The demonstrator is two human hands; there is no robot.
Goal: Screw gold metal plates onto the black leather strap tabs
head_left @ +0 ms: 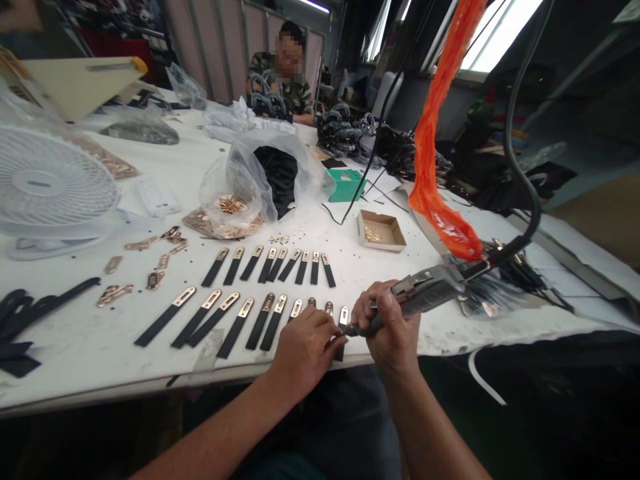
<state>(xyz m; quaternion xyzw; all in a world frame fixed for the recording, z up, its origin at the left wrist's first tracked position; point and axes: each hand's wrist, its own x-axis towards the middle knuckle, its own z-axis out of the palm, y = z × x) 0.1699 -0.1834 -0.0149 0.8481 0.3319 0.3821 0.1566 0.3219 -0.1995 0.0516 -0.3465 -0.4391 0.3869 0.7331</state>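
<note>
My right hand (393, 330) is wrapped round a grey electric screwdriver (430, 288), whose bit points left toward my left fingertips. My left hand (306, 343) is closed in a pinch right at the bit; what is between its fingers is too small to make out. Under and beside it lies the near row of black straps with gold metal end plates, one strap (343, 327) showing just below the bit and another (235, 328) further left. A second row of shorter-looking straps (233, 267) lies behind, roughly parallel. The left fingers hide parts of several near straps.
Loose gold plates (114, 295) are scattered on the left, near a white fan (40, 180) and black strips (25, 320). Behind the rows are plastic bags (235, 220) and a small carton (383, 230) of gold bits. Orange wrapping (430, 167) hangs by the screwdriver's cable. A person (285, 80) sits opposite.
</note>
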